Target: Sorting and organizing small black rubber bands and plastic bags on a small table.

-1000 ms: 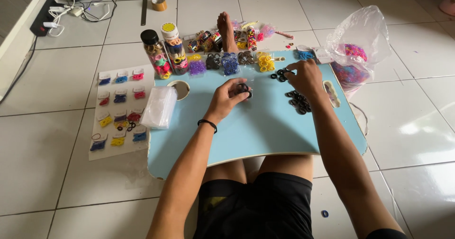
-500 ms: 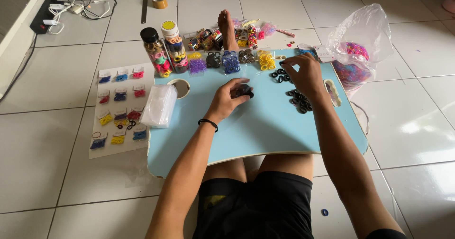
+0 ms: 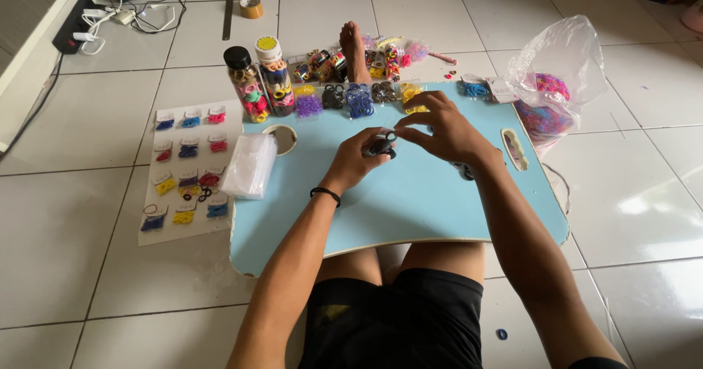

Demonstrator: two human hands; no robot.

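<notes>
A light blue lap table rests over my legs. Over its middle, my left hand grips a small clear plastic bag of black hair bands. My right hand meets it from the right, its fingertips pinched at the bag's top. A few loose black bands lie on the table just under my right wrist, mostly hidden. Small piles of purple, black, blue and yellow bands line the table's far edge.
Two clear tubes of coloured bands stand at the far left corner. A stack of clear bags and a sheet of packed bands lie to the left. A plastic bag of pink bands sits right. My foot stretches ahead.
My right hand left the loose black bands at the right and came left to my left hand and the small bag. The left hand stayed over the table's middle.
</notes>
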